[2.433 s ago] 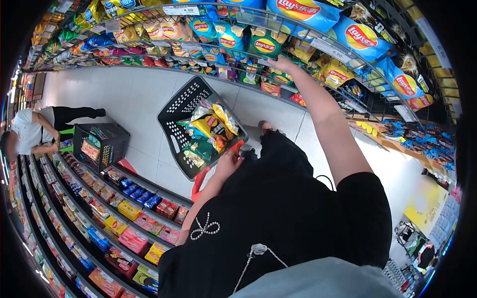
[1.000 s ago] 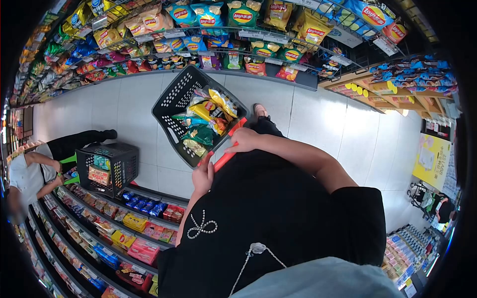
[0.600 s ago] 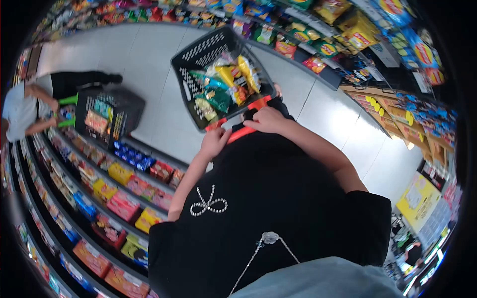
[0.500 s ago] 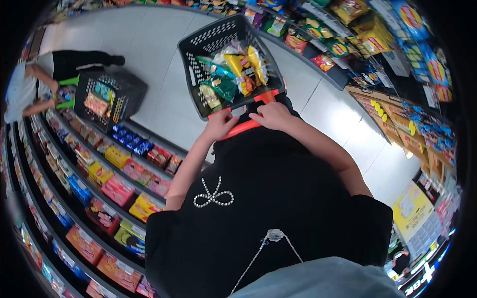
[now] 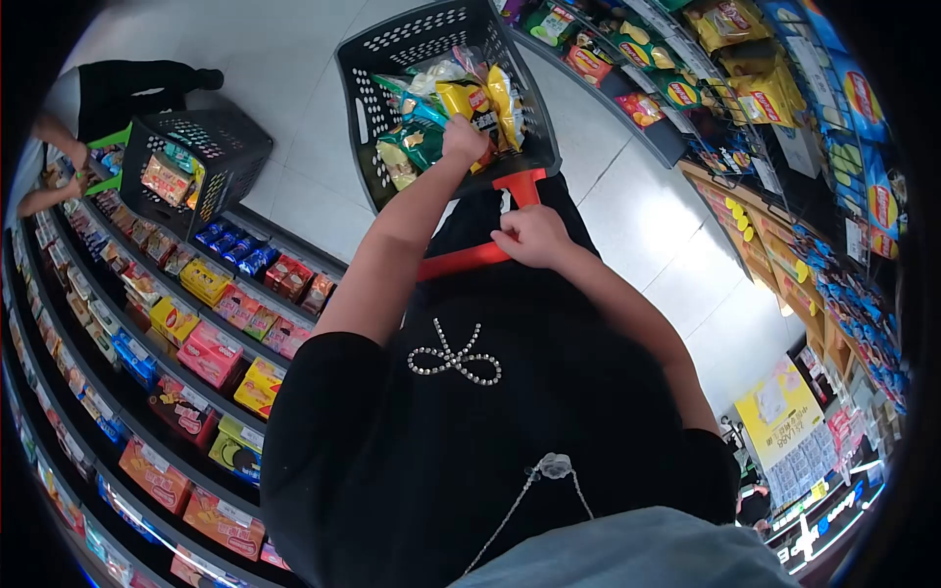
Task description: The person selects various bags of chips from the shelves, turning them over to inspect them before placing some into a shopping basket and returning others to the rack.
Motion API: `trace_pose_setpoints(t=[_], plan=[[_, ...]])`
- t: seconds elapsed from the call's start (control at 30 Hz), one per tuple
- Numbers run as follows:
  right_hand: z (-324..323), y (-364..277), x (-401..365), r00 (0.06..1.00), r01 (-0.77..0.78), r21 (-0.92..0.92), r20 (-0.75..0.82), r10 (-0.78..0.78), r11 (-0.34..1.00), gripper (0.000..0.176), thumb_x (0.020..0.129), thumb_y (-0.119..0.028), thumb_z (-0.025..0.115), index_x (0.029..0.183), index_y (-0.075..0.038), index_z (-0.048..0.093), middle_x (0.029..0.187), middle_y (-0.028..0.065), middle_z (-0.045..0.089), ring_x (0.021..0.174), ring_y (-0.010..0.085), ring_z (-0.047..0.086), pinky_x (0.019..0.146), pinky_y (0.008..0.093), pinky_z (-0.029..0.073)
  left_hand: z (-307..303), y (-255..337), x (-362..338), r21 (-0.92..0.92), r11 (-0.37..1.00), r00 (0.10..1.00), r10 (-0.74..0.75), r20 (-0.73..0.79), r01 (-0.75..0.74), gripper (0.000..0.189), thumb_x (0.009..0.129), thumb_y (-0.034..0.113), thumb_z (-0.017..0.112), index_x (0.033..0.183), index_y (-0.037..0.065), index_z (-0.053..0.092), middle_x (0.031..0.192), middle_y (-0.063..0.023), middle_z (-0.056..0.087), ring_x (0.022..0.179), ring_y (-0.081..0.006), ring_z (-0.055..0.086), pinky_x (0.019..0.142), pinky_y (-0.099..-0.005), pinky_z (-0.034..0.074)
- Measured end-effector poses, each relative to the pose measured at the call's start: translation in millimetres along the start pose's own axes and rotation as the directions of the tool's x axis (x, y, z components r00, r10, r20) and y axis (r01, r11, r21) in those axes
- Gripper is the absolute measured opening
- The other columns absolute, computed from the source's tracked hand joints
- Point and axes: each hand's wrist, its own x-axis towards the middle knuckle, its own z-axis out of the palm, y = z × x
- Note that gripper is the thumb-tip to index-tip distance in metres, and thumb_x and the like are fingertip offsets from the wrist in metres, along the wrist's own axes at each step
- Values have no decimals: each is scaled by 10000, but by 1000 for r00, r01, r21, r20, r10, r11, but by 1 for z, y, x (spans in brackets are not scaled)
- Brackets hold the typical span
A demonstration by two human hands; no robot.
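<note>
Nearest, the right hand point(image 5: 529, 235) is closed round the red handle point(image 5: 456, 263) at the basket's near end, probably to steady the basket point(image 5: 377, 59) while the other arm leans in. The left hand point(image 5: 466, 140) is down inside the basket with fingers curled on a yellow bag point(image 5: 480, 98); whether it grips or merely presses, I cannot tell; a green bag point(image 5: 417, 147) lies in the basket's near-left part, and the packets are heaped loosely, as if dropped in one on another; under the basket is pale floor point(image 5: 294, 88); left of the basket run low shelves point(image 5: 186, 323) of boxed snacks; farther left of the basket stands a second basket point(image 5: 235, 157), close against those shelves, with another person point(image 5: 118, 83) bending beside it; right of the basket rise racks point(image 5: 745, 88) of crisp bags, faced outward for picking.
</note>
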Motion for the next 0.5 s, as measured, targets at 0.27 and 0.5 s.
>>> trace_pose_setpoints(t=[0.27,0.5], plan=[[-5,12,5,990,45,101,131,-58,994,251,701,-305,572,570,-97,521,547,98,517,596,285,542,520,395,421,25,48,64,0,996,996,84,-42,-84,585,688,338,616,1095,-8,376,1115,-255,426,1027,-371,464,866,-390,398],[-4,19,7,976,10,185,214,-51,983,254,700,-327,562,570,-112,525,546,78,506,644,270,543,589,394,447,51,69,158,46,997,992,62,-106,-57,587,701,368,615,1035,-73,419,978,-244,540,937,-342,542,804,-360,443]])
